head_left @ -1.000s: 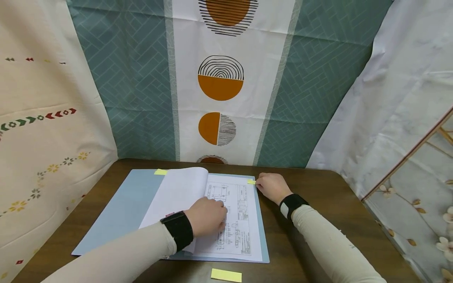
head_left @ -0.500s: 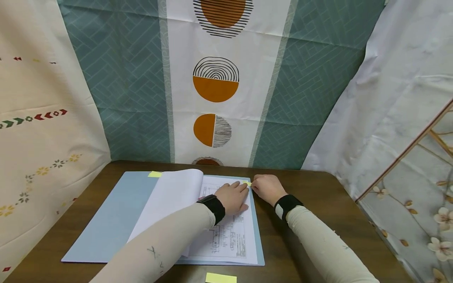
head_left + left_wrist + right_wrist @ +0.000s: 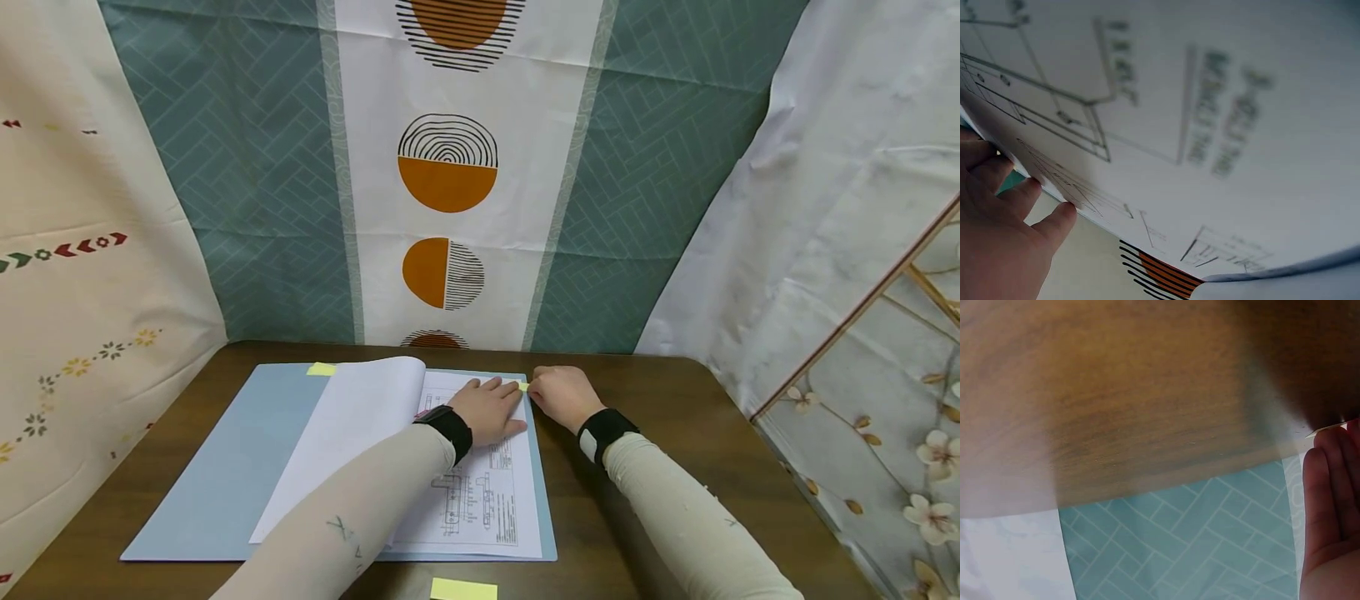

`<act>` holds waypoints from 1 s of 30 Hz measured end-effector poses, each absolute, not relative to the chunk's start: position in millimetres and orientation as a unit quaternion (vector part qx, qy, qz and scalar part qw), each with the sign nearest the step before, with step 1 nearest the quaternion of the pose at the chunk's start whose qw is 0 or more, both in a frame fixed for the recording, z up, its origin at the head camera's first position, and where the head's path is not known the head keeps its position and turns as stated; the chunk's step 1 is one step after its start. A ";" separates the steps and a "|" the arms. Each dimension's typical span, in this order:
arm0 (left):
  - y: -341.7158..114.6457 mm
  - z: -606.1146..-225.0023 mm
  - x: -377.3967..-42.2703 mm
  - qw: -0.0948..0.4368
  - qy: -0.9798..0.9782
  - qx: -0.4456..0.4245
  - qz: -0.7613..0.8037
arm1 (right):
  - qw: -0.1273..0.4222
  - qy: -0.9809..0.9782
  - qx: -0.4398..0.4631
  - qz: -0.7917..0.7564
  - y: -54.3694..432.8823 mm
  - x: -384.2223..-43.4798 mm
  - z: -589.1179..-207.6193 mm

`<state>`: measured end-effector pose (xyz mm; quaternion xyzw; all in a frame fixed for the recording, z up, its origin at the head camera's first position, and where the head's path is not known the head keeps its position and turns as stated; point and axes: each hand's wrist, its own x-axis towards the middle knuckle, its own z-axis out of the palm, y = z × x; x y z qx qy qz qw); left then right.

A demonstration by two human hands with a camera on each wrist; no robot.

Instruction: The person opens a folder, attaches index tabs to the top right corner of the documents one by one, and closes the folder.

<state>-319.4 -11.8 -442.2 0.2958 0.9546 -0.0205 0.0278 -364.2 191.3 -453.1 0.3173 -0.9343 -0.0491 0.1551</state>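
A light blue folder [image 3: 202,475] lies spread on the table with a printed drawing sheet [image 3: 487,525] on its right side. My left hand [image 3: 489,412] rests flat on that sheet near its far right corner, fingers spread. The same hand [image 3: 1004,219] touches the paper in the left wrist view. At the sheet's right edge my right hand [image 3: 564,394] pinches the end of a yellow sticky tab [image 3: 523,387]. In the right wrist view the fingers [image 3: 1325,487] are curled toward a thin edge, mostly hidden.
A turned-over white sheet [image 3: 360,417] curves across the folder's middle. Another yellow tab [image 3: 322,369] sticks out at the far edge. A yellow sticky-note strip [image 3: 463,589] lies on the brown table [image 3: 675,467] in front. Patterned cloths [image 3: 285,167] hang around the table.
My left hand has moved from the middle of the sheet to its far right corner, beside the tab, and its fingers have straightened. The right hand has stayed at the yellow tab.
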 end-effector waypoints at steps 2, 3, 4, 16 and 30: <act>-11.7 -444.2 -322.1 0.031 0.957 0.287 -0.016 | 0.155 -0.935 0.315 -0.050 190.9 -364.2 -453.1; -11.4 -446.0 -324.3 0.032 0.959 0.281 -0.016 | 0.154 -0.935 0.314 -0.051 190.8 -364.3 -453.2; -11.1 -448.1 -326.6 0.033 0.961 0.275 -0.017 | 0.154 -0.936 0.313 -0.052 190.7 -364.3 -453.5; -12.0 -462.8 -343.7 0.027 0.975 0.221 -0.017 | 0.184 -0.926 0.326 -0.049 191.1 -364.9 -455.7; -17.6 -456.4 -327.5 0.018 0.940 0.336 -0.059 | 0.175 -0.928 0.329 -0.027 194.0 -364.7 -454.7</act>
